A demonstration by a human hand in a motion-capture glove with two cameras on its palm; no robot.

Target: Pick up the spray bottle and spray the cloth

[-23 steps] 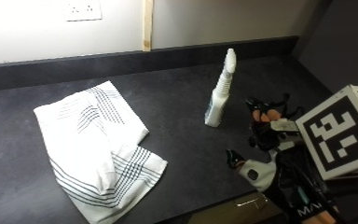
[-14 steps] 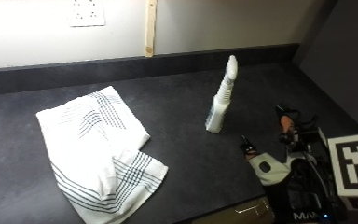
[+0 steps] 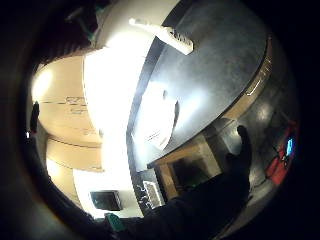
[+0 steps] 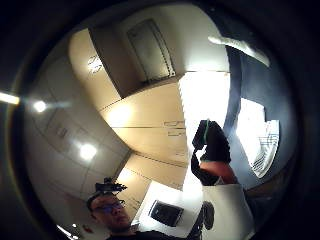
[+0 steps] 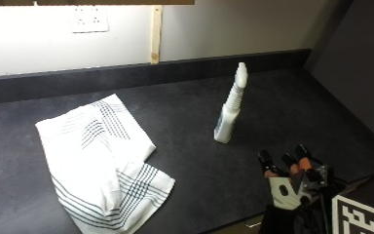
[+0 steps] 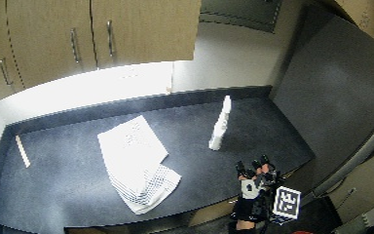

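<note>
A slim white spray bottle (image 5: 230,108) stands upright on the dark counter (image 5: 284,112), right of centre. A white cloth with dark stripes (image 5: 96,156) lies crumpled and partly folded on the counter's left half. My gloved right hand (image 5: 292,181) is at the counter's front edge, in front of and to the right of the bottle and well apart from it. Its fingers point up, spread and holding nothing. In the wide view the bottle (image 6: 219,124), cloth (image 6: 135,163) and hand (image 6: 254,181) keep this layout. The palm views show the bottle (image 3: 165,32) and cloth (image 3: 157,120) at a distance.
A dark backsplash and a white wall with an outlet (image 5: 88,18) and a wooden strip (image 5: 155,34) run behind the counter. A tall dark panel (image 5: 362,73) closes the right side. Wooden cabinets (image 6: 77,39) hang above. A wooden stick (image 6: 22,151) lies at the counter's far left.
My hand has drawn back from beside the bottle toward the counter's front edge. The bottle and cloth have stayed in place; the outside camera shifted slightly.
</note>
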